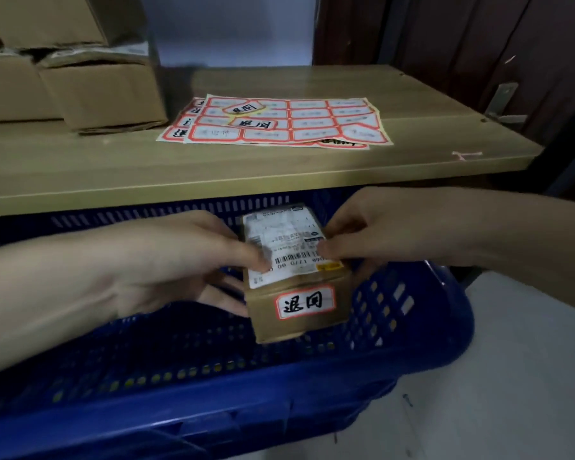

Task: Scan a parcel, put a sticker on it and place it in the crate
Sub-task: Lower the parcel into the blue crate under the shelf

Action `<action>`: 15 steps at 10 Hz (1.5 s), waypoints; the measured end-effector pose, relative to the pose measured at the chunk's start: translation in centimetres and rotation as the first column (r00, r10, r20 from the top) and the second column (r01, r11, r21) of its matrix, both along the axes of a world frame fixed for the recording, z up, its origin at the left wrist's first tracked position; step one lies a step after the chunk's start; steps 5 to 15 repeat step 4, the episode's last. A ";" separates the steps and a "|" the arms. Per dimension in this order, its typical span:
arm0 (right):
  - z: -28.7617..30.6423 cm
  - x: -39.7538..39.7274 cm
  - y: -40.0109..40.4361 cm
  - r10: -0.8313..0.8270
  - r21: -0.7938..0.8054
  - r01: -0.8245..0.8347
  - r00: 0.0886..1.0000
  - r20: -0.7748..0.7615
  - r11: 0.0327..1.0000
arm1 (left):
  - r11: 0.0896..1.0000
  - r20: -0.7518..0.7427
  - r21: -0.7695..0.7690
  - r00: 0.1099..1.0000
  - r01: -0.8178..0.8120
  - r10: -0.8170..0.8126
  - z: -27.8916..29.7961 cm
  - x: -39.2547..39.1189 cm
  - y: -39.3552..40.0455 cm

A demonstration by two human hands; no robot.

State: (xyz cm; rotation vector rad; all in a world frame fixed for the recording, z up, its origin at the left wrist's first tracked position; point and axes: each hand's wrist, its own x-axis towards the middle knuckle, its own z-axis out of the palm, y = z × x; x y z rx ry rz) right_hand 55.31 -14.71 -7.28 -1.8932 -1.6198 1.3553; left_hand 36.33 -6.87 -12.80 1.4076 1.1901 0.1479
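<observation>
A small cardboard parcel (pixel 296 320) hangs over the open blue plastic crate (pixel 213 423), held between both hands. A white shipping label with a barcode covers its top, and a red-bordered sticker (pixel 305 301) with handwritten characters is stuck on its front face. My left hand (pixel 180 270) grips the parcel's left side, thumb on the label and fingers underneath. My right hand (pixel 369 234) grips its right side, thumb on the label. The parcel's underside and the crate's floor below it are hidden.
A wooden shelf (pixel 80 167) runs just above the crate's far half. Sheets of red-bordered stickers (pixel 289 122) lie on it, with stacked cardboard boxes (pixel 100 94) at its back left. Pale floor (pixel 518 376) lies to the right of the crate.
</observation>
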 end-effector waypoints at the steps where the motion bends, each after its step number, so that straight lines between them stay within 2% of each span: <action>1: -1.6 0.0 1.5 -0.014 -0.015 0.016 0.995 0.103 1.000 | 1.000 -0.009 -0.021 1.000 0.005 -0.005 -0.7 0.7 0.9; 4: -6.1 -1.8 5.1 0.038 -0.308 0.029 0.977 0.209 0.951 | 0.995 -0.117 -0.076 0.990 0.068 -0.076 -4.1 2.1 1.9; 15: -6.1 -1.8 5.1 0.038 -0.308 0.029 0.977 0.209 0.951 | 0.995 -0.117 -0.076 0.990 0.068 -0.076 -4.1 2.1 1.9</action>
